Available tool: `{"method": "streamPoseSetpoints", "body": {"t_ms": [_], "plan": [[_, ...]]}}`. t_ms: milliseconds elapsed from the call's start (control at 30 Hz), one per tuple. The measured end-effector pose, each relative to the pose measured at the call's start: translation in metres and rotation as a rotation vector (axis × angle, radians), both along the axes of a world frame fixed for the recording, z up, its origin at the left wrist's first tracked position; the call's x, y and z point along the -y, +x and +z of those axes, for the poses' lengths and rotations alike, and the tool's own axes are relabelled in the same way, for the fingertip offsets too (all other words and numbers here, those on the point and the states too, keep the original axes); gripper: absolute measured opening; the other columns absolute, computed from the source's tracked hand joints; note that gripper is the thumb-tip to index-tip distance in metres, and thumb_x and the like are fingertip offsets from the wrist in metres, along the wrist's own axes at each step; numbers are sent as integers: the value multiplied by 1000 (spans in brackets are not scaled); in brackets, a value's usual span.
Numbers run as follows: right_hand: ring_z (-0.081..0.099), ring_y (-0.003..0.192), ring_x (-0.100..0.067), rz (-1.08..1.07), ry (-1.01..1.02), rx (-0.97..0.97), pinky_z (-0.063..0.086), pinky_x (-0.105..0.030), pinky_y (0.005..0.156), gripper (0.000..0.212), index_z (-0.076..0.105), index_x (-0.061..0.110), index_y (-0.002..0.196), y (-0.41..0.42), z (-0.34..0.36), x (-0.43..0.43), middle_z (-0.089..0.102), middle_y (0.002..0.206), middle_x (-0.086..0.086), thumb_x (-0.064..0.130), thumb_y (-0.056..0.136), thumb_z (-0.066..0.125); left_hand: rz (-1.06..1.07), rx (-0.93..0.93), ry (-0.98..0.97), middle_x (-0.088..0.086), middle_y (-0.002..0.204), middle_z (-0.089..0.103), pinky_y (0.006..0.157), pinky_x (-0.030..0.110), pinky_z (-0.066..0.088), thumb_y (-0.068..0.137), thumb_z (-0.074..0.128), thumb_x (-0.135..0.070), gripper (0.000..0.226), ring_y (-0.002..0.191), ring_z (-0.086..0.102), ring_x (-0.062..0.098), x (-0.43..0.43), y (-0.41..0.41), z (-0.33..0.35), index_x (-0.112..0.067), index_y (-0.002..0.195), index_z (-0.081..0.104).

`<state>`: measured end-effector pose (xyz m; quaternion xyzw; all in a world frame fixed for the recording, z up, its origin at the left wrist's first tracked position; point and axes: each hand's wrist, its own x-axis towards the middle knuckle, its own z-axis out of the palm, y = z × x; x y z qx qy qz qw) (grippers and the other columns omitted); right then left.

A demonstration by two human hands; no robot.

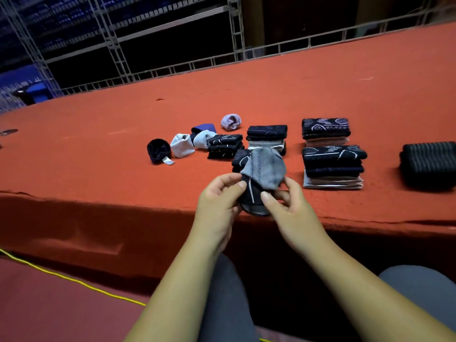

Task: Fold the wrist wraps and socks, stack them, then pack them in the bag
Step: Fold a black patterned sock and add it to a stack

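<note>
Above the front edge of the orange table (320, 82), my left hand (217, 201) and my right hand (286, 203) both pinch a grey and black sock (262, 174), its grey part flopped upward. Behind it lie a small black folded pile (240, 157), two more black stacks (224, 145) (267, 135), and two taller folded stacks (325, 130) (333, 166) to the right. Loose bundled socks lie left: black (158, 150), light grey (181, 145), blue and grey (203, 135), lilac (230, 121). No bag is in view.
A dark striped rolled bundle (428, 164) sits at the far right of the table. Metal truss rails (237, 28) run along the table's far edge. A yellow cable (74, 280) crosses the floor at lower left. My knees are under the table edge.
</note>
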<state>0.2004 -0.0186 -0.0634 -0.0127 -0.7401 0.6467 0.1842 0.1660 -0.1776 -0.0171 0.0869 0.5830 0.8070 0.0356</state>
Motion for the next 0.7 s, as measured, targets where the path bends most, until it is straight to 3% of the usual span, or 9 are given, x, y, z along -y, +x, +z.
{"method": "streamPoseSetpoints", "body": {"t_ms": [67,133,233,367,467,567,633,700], "plan": [[70,118,-3,-16,-52,10,51,-41,111,53,56,35,142,11,4,-18,75,126,15,47,93,73,-79,32,44,14,103,71,76,37,57,87,73,-12,25,84,69,22,-16,5,0,-13,111,68],[70,120,-7,-1,-107,-19,50,-41,113,34,65,27,133,23,6,-36,77,124,14,24,99,72,-100,-31,-58,8,100,71,75,35,57,86,72,-13,32,85,68,18,-31,8,-4,-15,117,65],[73,116,-12,-6,-130,-37,54,-39,108,31,70,18,125,40,6,-62,79,120,7,3,98,70,-35,-354,-387,-2,100,66,81,29,55,90,77,-6,51,87,65,9,-50,15,-15,-29,132,60],[74,111,-11,5,-10,5,56,-34,100,30,73,21,121,56,-1,-88,80,115,7,16,91,76,134,-796,-769,-2,127,49,107,35,48,82,82,-14,68,118,56,16,-64,25,-34,-38,142,60],[74,114,-19,42,102,17,56,-37,102,36,74,23,122,61,-5,-100,79,118,4,24,87,72,209,-997,-868,5,133,49,109,38,44,85,81,-15,52,123,52,25,-70,26,-43,-30,134,71],[73,116,-19,93,125,39,55,-38,104,38,71,20,128,64,-8,-109,78,122,2,18,90,76,235,-967,-806,0,119,58,101,33,46,92,74,-17,21,112,57,21,-73,21,-46,-24,111,80],[73,116,-15,138,176,78,55,-33,104,41,67,19,134,66,-10,-114,77,124,4,9,95,77,198,-775,-724,-6,102,65,92,35,50,95,68,-17,10,99,63,15,-73,18,-45,-22,96,76],[72,115,-14,138,235,127,55,-31,103,49,63,23,141,69,-12,-118,77,124,5,9,96,77,159,-504,-622,-5,86,68,81,32,51,96,65,-16,13,85,64,9,-70,14,-43,-20,86,72]]}}
